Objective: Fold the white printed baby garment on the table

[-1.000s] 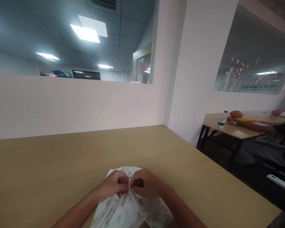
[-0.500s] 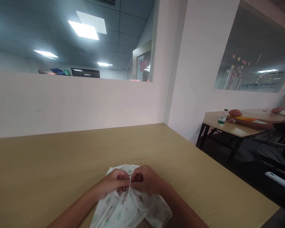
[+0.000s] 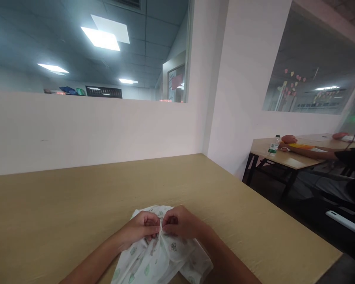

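Note:
A thin white baby garment [image 3: 154, 258] printed with small green and brown figures lies on the table, gathered into creases at its middle. On the left of the gather, my left hand [image 3: 144, 228] pinches the cloth between thumb and fingers. My right hand [image 3: 180, 223] faces it closely, its thumb and fingertips pinched on the same gathered spot. A narrow white strip shows between the two sets of fingertips; whether it is a tie or a fold I cannot tell. What looks like a sleeve [image 3: 198, 264] spreads out below my right wrist.
The wooden table [image 3: 77, 201] meets a white wall at the back, and its right edge runs diagonally. On another table [image 3: 301, 159] stand a water bottle [image 3: 273, 146] and a doll [image 3: 290, 139], where a person in dark clothes [image 3: 352, 165] reaches forward.
My fingertips stay together at the gathered cloth with only slight shifts; the white strip between them stands out less. The view has turned slightly right, bringing more of the other person in.

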`<state>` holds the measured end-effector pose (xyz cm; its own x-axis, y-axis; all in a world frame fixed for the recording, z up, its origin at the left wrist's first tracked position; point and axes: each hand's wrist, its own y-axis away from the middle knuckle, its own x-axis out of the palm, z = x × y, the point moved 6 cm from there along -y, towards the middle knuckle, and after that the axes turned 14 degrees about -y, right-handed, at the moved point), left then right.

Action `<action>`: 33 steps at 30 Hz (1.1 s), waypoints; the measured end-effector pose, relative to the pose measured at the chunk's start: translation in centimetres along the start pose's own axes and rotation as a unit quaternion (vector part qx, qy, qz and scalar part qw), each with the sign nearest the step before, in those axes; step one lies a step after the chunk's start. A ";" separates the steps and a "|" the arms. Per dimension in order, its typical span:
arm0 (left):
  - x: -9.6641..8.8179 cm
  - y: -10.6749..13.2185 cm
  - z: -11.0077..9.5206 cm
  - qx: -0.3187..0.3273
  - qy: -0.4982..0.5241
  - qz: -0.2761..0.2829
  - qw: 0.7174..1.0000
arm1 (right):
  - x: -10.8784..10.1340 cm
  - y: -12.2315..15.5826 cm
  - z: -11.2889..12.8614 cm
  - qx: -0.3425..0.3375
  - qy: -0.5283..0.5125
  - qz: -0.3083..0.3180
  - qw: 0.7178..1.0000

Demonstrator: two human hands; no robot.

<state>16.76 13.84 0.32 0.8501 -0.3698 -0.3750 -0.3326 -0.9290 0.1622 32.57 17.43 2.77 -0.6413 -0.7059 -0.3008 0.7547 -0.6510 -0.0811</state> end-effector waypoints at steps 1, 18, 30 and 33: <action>0.0 0.0 -0.1 0.002 -0.001 0.001 1.000 | 0.0 0.0 0.0 0.001 0.001 0.001 1.000; 0.3 -1.0 0.9 0.046 0.072 -0.062 0.994 | 0.4 -0.6 -1.2 -0.033 -0.039 -0.193 0.980; 0.1 -1.4 0.9 0.080 0.064 -0.122 0.987 | 0.0 -0.9 -2.6 -0.019 -0.078 -0.205 0.976; 0.1 -1.6 0.9 0.090 0.059 -0.126 0.986 | -0.1 -0.9 -2.4 -0.018 -0.088 -0.217 0.972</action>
<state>16.94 15.25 -0.81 0.9531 -0.1329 -0.2718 -0.1631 -0.9824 -0.0915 32.29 18.74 0.60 -0.9118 -0.4055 -0.0646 0.4100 -0.8904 -0.1980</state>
